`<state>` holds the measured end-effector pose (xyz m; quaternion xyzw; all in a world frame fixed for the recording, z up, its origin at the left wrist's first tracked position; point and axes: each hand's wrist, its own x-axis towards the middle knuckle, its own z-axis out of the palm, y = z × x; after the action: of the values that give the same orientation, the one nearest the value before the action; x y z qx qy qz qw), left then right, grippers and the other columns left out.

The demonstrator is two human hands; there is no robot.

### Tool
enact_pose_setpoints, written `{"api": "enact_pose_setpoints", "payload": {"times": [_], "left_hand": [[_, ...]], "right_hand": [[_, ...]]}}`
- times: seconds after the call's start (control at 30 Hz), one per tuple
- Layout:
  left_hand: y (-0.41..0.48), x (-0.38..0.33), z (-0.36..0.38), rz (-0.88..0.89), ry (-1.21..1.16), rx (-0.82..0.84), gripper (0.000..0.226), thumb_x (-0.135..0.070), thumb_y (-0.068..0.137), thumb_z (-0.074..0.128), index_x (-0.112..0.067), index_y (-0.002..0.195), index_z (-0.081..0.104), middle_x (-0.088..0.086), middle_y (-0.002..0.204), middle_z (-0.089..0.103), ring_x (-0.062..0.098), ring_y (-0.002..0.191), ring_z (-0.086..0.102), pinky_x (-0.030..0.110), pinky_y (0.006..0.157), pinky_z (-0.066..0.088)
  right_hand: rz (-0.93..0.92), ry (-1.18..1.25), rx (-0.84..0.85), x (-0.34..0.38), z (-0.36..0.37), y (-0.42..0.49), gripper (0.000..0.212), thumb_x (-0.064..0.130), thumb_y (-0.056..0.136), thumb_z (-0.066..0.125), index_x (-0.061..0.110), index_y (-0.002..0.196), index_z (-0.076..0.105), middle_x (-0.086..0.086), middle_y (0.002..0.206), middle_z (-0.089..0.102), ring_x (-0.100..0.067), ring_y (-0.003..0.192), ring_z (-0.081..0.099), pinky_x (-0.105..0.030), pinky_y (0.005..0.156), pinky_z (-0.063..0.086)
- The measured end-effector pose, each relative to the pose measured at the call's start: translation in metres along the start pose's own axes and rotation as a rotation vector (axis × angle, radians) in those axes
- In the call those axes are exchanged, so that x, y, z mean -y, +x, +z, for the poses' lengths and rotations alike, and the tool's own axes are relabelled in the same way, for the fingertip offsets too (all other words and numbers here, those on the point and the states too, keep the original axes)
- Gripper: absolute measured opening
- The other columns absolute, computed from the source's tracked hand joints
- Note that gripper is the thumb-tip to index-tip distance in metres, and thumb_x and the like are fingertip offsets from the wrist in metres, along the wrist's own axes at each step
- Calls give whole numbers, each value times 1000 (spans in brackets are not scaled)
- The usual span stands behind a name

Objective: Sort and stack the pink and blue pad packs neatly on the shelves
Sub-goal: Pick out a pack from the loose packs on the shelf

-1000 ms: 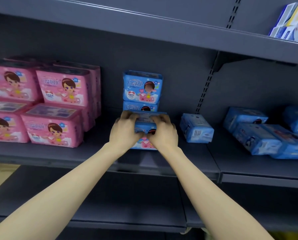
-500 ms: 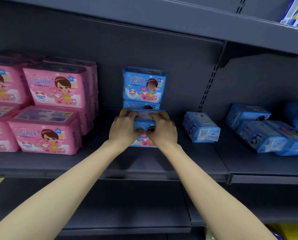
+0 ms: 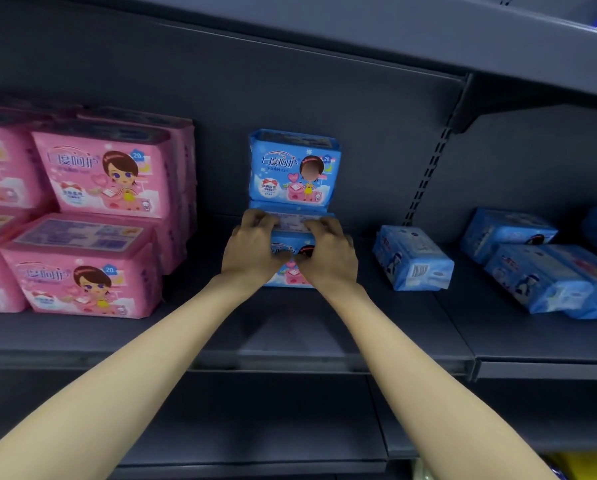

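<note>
The upper pink pack (image 3: 106,174) carries the brand 七度呵护 in pale characters across its front, with a 20 in a small blue badge beside it. The lower pink pack (image 3: 82,282) shows the same brand and 20. So does the upright blue pack (image 3: 293,171). The front blue pack (image 3: 290,252), gripped by the left hand (image 3: 252,251) and right hand (image 3: 328,258), shows only scraps of that lettering. The finer print is too small to read.

Dim, even light; soft focus throughout (edges bowed by the wide lens).
</note>
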<state>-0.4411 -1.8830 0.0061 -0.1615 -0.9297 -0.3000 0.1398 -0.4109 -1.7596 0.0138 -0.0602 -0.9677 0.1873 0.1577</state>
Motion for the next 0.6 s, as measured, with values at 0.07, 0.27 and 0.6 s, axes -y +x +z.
{"api": "enact_pose_setpoints", "payload": {"times": [0.07,0.27,0.6], "left_hand": [[2,2,1,-2,3,2,60,-26,77,73,-10,130,49,8,134,38,31,112,52,37,95,45],[7,3,2,0,9,1,59,-26,78,72,-10,130,49,8,134,37,30,113,51,36,94,44],[12,3,4,-16,30,13,60,-25,79,72,-11,132,47,8,136,35,31,118,48,36,97,42]], "right_hand": [[-3,1,5,0,2,2,58,23,86,63,23,139,40,0,141,35,-33,122,41,-37,92,45],[-7,4,8,-1,5,6,58,22,87,62,23,140,38,0,143,33,-32,123,40,-36,93,44],[-23,15,15,-3,10,14,58,19,88,61,21,141,37,-1,144,31,-32,126,38,-36,101,40]]}}
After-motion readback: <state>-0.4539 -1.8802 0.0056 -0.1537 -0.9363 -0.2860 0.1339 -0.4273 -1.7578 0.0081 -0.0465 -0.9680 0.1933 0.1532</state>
